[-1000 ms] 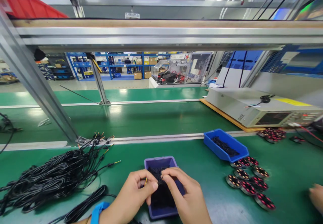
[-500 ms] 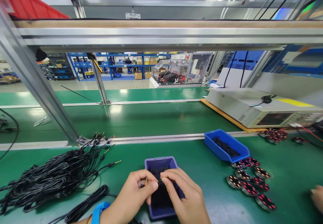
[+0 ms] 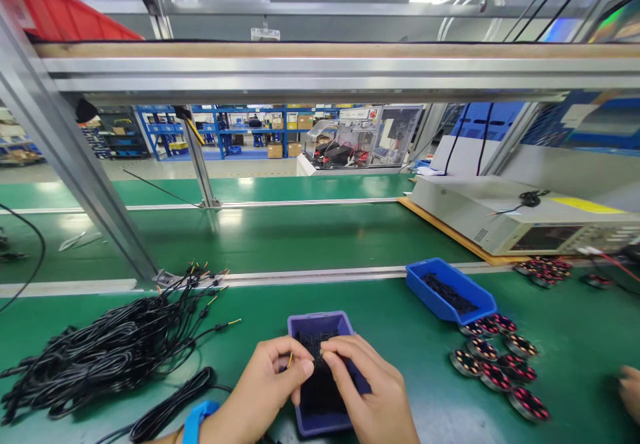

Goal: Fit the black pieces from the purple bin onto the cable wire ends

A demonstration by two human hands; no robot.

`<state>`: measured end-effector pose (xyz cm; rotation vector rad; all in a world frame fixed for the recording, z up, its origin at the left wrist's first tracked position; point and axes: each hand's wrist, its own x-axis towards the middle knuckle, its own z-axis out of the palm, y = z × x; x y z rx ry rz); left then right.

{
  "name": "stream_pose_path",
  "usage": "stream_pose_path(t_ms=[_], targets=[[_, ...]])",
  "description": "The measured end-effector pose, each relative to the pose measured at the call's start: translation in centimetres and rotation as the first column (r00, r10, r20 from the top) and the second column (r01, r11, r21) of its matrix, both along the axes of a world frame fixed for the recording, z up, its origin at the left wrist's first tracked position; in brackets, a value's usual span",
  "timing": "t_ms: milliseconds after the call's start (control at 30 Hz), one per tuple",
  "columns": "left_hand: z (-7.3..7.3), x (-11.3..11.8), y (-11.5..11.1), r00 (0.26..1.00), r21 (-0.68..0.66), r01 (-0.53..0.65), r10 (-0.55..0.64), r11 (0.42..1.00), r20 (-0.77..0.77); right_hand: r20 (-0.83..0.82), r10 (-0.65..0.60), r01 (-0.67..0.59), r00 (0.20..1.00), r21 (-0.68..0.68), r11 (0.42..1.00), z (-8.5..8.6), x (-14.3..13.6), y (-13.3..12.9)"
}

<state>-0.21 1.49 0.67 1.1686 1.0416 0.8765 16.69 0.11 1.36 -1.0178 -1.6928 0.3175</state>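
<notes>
Over a purple bin (image 3: 295, 324), my two hands meet almost fingertip to fingertip. My left hand (image 3: 267, 384) pinches a cable end, with a short yellow wire (image 3: 291, 359) showing between the fingers. Thumb and forefinger of my right hand (image 3: 375, 381) are pressed together on something too small to make out. Thin black pieces (image 3: 311, 343) lie inside the bin, partly hidden by my hands. Left of my left wrist rests a coiled black cable (image 3: 173, 407), its lead passing behind that hand.
A big pile of black cables (image 3: 110, 344) covers the left side. To the right are a blue bin (image 3: 415, 284) of black pieces, several round motor-like parts (image 3: 495, 374) and a grey instrument (image 3: 475, 211). Another person's hand (image 3: 629, 387) shows at the right edge.
My hands keep nearly the same pose, with the right fingertips shifted very slightly right. The view has moved a little. The other person's hand remains at the right edge.
</notes>
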Motion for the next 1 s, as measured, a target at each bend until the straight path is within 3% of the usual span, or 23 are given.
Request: stream_pose_path(t_ms=[267, 500, 667, 800, 1000], targets=[[0.0, 0.1, 0.0, 1.000, 0.002, -0.003, 0.003, 1.000, 0.009, -0.025, 0.019, -0.021, 1.000, -0.063, 0.998, -0.2, 0.0, 0.0], [-0.1, 0.0, 0.1, 0.997, -0.029, 0.003, -0.001, 1.000, 0.074, -0.044, 0.208, -0.212, 0.977, -0.268, 0.940, 0.0, 0.4, 0.6], [0.5, -0.2, 0.0, 0.997, -0.026, 0.040, -0.038, 0.999, 0.061, 0.043, 0.177, -0.163, 0.983, -0.222, 0.961, 0.4, 0.7, 0.6], [1.3, -0.5, -0.1, 0.991, -0.003, 0.099, -0.099, 0.995, 0.093, 0.080, 0.178, -0.152, 0.981, -0.259, 0.954, 0.3, 0.4, 0.5], [1.0, -0.4, -0.3, 0.986, 0.048, 0.086, -0.092, 0.995, 0.140, 0.052, 0.226, -0.203, 0.973, -0.278, 0.939, 0.1, 0.4, 0.8]])
